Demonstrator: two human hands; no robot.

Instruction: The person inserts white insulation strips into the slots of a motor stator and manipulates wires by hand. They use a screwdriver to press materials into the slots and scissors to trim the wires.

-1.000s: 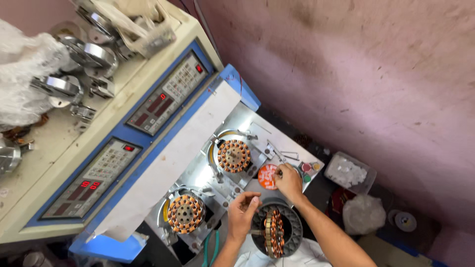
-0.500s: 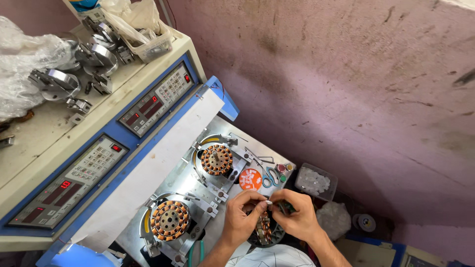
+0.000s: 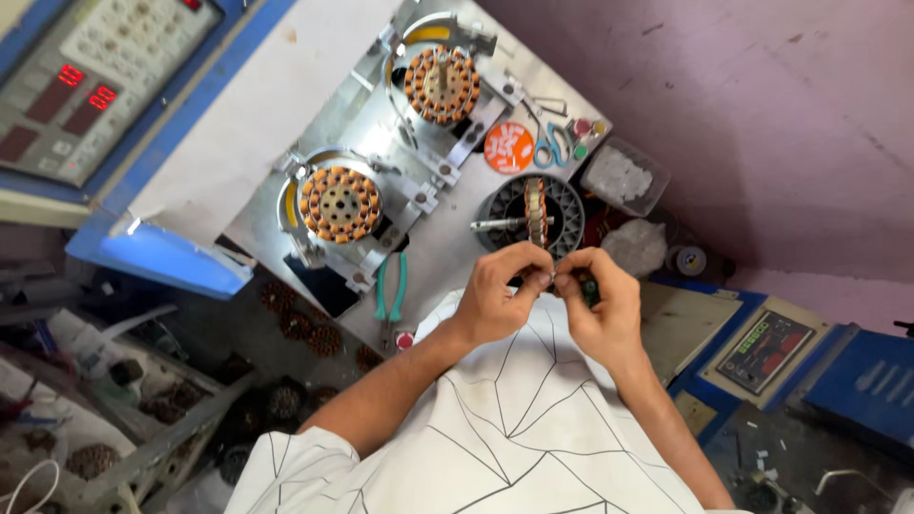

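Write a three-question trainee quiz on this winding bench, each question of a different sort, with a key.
1. True or false: the left hand and the right hand meet fingertip to fingertip just below the upright wound stator in the dark round holder.
2. Multiple choice: what lies on the metal plate beside the lower machine-mounted stator? A) green-handled pliers B) a hammer C) a paintbrush
3. Fill in: the scissors next to the orange disc have ___ handles.

Key: 1 true; 2 A; 3 blue.
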